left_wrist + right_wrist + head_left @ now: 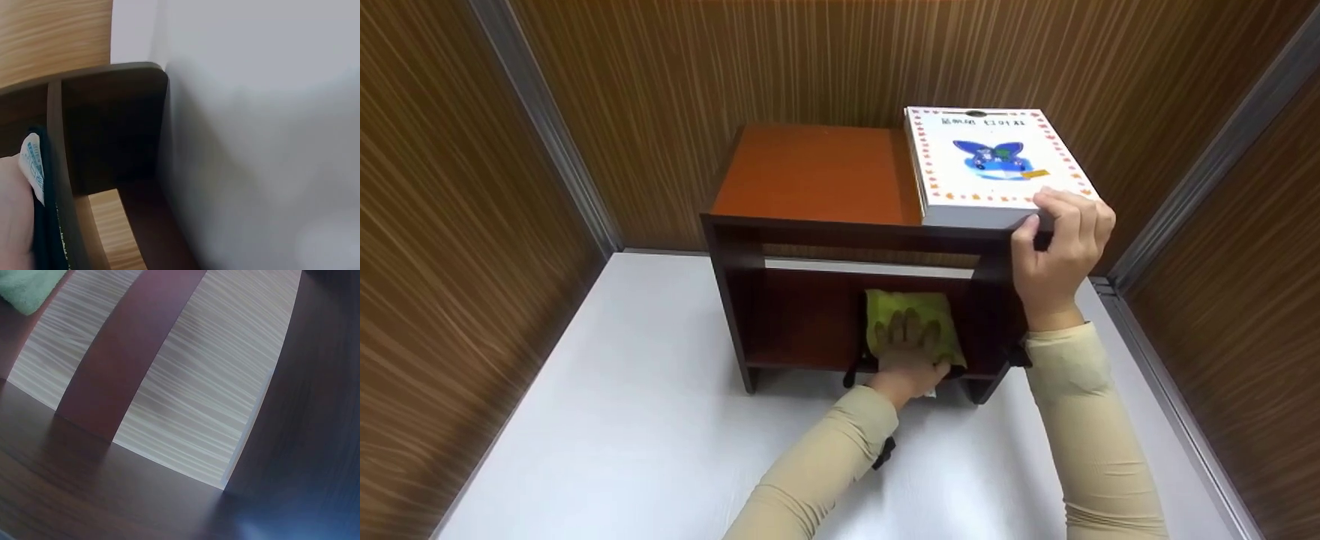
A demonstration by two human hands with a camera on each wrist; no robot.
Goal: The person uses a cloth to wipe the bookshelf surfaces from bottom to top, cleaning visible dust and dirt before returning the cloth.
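A folded, fuzzy yellow-green cloth (915, 301) with dark trim lies on the lower board of a dark brown shelf (802, 322). My left hand (909, 352) presses flat on it, fingers spread. A white label (32, 163) sticks out from its dark edge beside the hand in the left wrist view. On the shelf's top, at the right, lies a thick white picture book (952, 180) with a blue winged picture and a grey front side. My right hand (1065, 247) grips its front right corner, fingers curled over the cover and thumb at the front.
The shelf's reddish-brown top (817, 172) extends left of the book. The shelf stands on a white surface (660, 420). Wood-grain panels (697, 60) enclose it at the back and both sides. A black cord (851, 373) hangs over the lower board's front edge.
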